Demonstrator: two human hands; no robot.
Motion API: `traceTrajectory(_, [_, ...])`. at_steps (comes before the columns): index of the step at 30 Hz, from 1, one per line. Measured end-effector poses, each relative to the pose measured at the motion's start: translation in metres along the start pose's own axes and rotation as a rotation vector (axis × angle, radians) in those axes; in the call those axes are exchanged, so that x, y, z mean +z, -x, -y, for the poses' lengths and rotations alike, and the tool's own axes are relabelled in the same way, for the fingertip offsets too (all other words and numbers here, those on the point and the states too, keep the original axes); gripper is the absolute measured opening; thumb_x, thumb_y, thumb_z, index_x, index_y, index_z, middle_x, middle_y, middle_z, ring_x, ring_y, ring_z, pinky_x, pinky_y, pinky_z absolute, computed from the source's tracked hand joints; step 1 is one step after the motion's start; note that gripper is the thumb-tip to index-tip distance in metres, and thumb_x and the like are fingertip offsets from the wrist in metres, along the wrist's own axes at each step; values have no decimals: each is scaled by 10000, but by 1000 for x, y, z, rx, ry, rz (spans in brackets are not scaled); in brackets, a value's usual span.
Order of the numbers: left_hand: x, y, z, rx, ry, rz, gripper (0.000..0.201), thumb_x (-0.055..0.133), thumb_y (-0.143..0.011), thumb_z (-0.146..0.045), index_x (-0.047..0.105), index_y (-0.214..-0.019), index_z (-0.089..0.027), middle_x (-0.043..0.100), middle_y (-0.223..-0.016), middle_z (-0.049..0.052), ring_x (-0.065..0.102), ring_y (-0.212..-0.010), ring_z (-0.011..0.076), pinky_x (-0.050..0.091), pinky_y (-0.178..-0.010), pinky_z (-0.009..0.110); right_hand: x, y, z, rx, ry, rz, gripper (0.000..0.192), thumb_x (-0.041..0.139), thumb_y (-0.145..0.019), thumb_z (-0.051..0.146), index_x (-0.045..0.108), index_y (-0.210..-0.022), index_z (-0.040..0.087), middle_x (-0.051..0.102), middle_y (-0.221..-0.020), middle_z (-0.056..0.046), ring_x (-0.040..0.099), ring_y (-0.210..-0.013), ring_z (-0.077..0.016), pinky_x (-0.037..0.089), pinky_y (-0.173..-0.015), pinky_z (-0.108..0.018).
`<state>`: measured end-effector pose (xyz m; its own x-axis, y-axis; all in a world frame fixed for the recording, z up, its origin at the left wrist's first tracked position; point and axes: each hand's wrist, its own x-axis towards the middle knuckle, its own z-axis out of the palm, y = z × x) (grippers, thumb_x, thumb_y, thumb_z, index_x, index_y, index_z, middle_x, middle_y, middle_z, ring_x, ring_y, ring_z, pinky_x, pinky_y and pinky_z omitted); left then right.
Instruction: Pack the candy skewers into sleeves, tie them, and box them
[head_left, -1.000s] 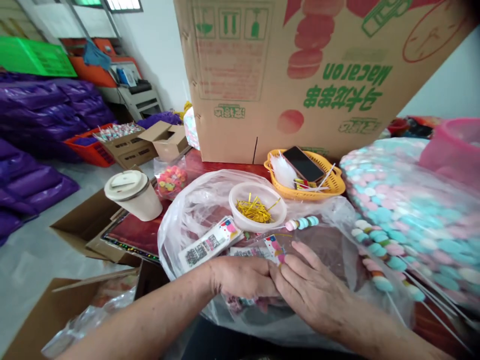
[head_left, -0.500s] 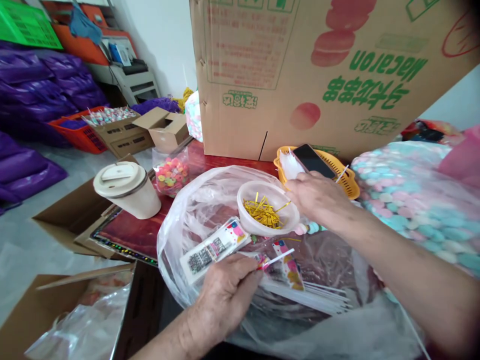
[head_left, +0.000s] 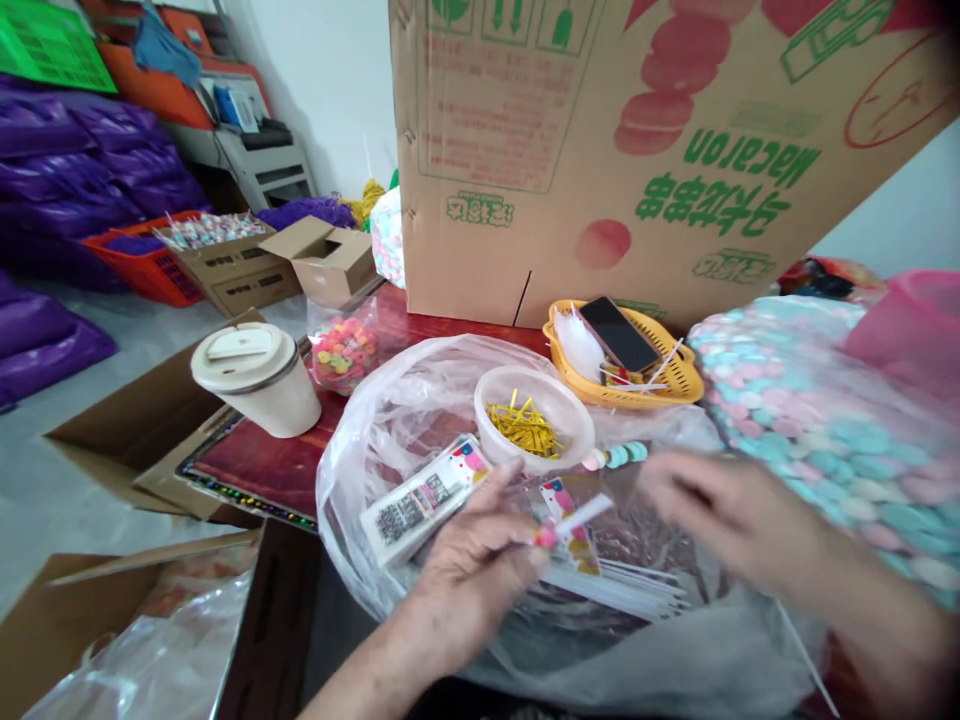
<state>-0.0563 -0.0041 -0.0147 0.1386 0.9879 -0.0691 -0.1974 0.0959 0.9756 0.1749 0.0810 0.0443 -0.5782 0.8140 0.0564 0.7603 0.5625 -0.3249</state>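
Note:
In my left hand, a white stick with something small and pink at its near end is pinched between thumb and fingers. My right hand hovers to the right of it, smeared by motion, so I cannot tell what its fingers hold. Just left of its fingertips lies a short row of pink and teal round candies. A white bowl holds gold twist ties. Printed packets are stacked by my left hand, and a bundle of white sticks lies below it on clear plastic.
A yellow basket with a phone stands behind the bowl, before a big cardboard box. At left are a lidded cup and a bag of colourful candies. A large bag of pastel candies is at right.
My right hand has moved from beside the bowl and basket down and to the right, uncovering the basket. My left hand has shifted slightly right and up, still holding the white stick.

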Motion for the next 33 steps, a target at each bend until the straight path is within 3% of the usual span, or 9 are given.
traceTrajectory(2, [18, 0, 0, 23, -48, 230, 117, 658, -770, -275, 736, -786, -189, 658, -866, 55, 580, -869, 179, 432, -817, 290, 13, 42, 10, -73, -120, 18, 240, 412, -921, 273, 550, -731, 225, 577, -569, 17, 529, -493, -121, 391, -466, -224])
traceTrajectory(4, [37, 0, 4, -47, -32, 344, 123, 629, -774, -257, 702, -728, -170, 595, -716, 17, 529, -695, 131, 412, -697, 253, 27, 70, 15, -66, -180, -16, 216, 426, -928, 241, 562, -759, 227, 607, -591, 19, 563, -503, -117, 421, -463, -212])
traceTrajectory(9, [69, 3, 14, -172, -68, 266, 110, 628, -722, -250, 656, -665, -160, 502, -614, -22, 404, -590, 94, 319, -574, 228, 51, 93, 8, -107, -125, -307, 210, 448, -899, 216, 649, -956, 200, 717, -957, -103, 678, -845, -212, 544, -691, -302])
traceTrajectory(13, [82, 4, 16, -273, -50, 206, 186, 658, -701, -341, 663, -690, -155, 506, -583, -25, 378, -522, 80, 291, -519, 227, 56, 101, 1, -43, -308, -240, 255, 451, -887, 214, 651, -728, 212, 679, -672, -36, 637, -607, -166, 501, -550, -261])
traceTrajectory(17, [89, -1, 17, -404, 114, 3, 319, 715, -632, -436, 659, -730, -138, 569, -613, -3, 453, -500, 83, 295, -499, 222, 54, 114, 3, 271, -587, -439, 169, 546, -873, 327, 663, -847, 208, 645, -632, -7, 577, -531, -135, 460, -503, -240])
traceTrajectory(21, [98, -4, 16, -353, 103, -9, 253, 694, -643, -380, 617, -654, -139, 569, -619, -4, 470, -533, 89, 338, -549, 233, 57, 110, 22, 305, -1013, -267, 229, 519, -894, 383, 588, -1011, 198, 591, -625, 25, 489, -469, -98, 394, -448, -217])
traceTrajectory(25, [101, 0, 15, -267, -43, 73, 180, 548, -711, -270, 543, -572, -157, 522, -547, -11, 447, -559, 110, 340, -589, 250, 69, 94, 33, 264, -1197, -194, 215, 497, -897, 412, 492, -935, 200, 517, -553, 62, 459, -478, -93, 381, -487, -217])
traceTrajectory(31, [89, 6, 17, -153, -301, 167, 234, 507, -795, -328, 524, -622, -170, 487, -640, -17, 428, -663, 126, 355, -654, 252, 83, 92, 33, 253, -923, -271, 83, 479, -885, 296, 441, -899, 223, 515, -555, 65, 487, -497, -117, 398, -519, -237])
traceTrajectory(33, [88, 6, 20, -139, -249, 149, 311, 528, -816, -415, 531, -632, -164, 487, -639, -16, 421, -650, 120, 350, -641, 249, 87, 94, 36, 246, -778, -342, 109, 476, -871, 256, 461, -972, 217, 565, -590, 40, 552, -546, -147, 431, -563, -263])
